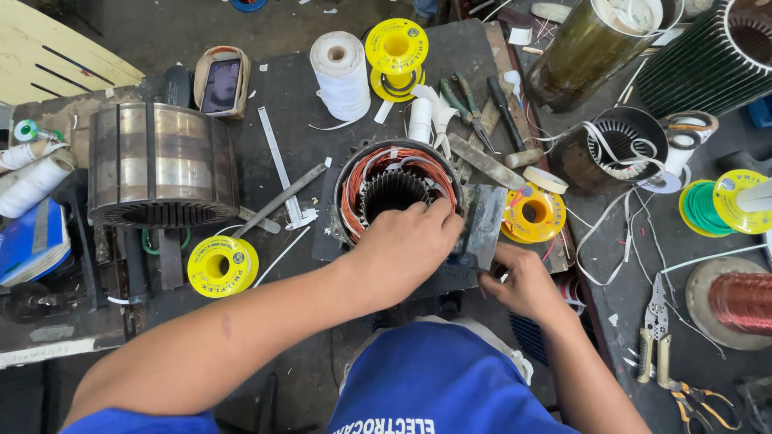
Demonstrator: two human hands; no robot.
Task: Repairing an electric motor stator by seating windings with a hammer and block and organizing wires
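Near the left edge of the bench [289, 88] lie white rolls [30, 181] and a blue packet [32, 241]. Beside them stands a large metal stator core [157, 165], with a phone in a tan case [221, 84] behind it toward the back edge. In front of the core lies an empty yellow spool [223, 266], and a steel ruler [277, 161] lies just to its right, further back. A spool of white cord [341, 74] and a second yellow spool [396, 50] stand at the back edge.

At the middle of the bench, toward the front edge, sits the small motor stator [390, 193], its copper windings showing around the slotted bore. The left hand [406, 245] rests on its near rim, fingers curled down against the windings; whether they pinch anything I cannot tell. Touching the stator's right side is a grey sheet [481, 229]. The right hand [523, 283] pinches that sheet's lower edge between thumb and fingers at the front edge of the bench.

Further right lies a yellow spool of orange wire [532, 215], with pliers [462, 104] behind it. Past the right edge stand another wound stator [619, 149], a green wire spool [704, 207] and a copper coil [740, 301].
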